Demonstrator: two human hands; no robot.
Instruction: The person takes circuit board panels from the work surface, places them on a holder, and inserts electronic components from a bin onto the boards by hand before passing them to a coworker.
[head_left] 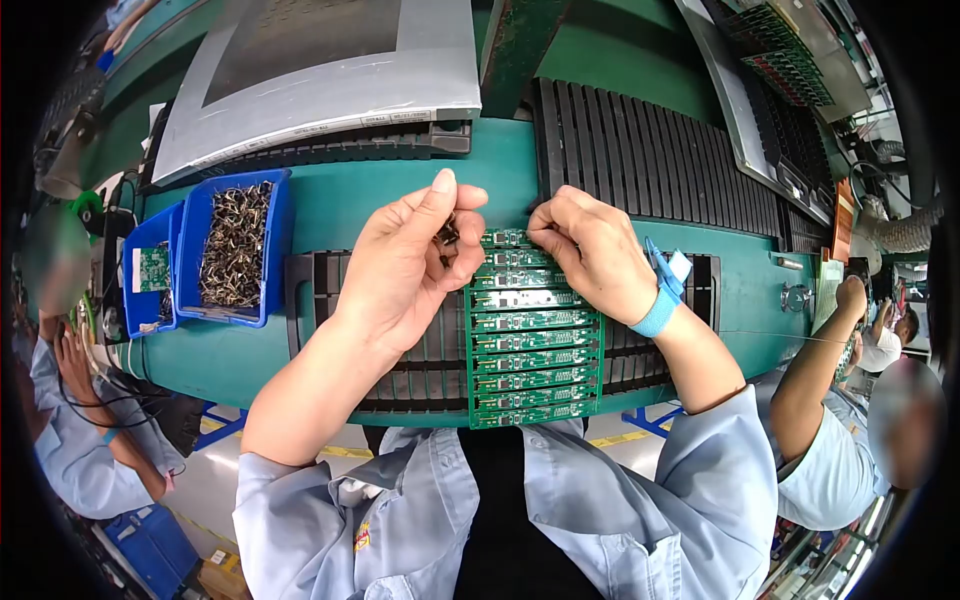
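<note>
While the left hand [405, 250] cupped small metal parts [447, 235] in curled fingers, the right hand [598, 252] bent its fingers over the top end of a green circuit-board panel [535, 360], centre frame; whether they pinched anything, I couldn't tell. A blue bin [277, 235] of metal pieces sat on the tabletop [335, 205], left.

Both forearms [325, 385] angle forward; the left hand [408, 250] curls palm-up with its thumb [430, 208] extended, while the right hand [600, 258] arches knuckles-up, fingers bent downward
</note>
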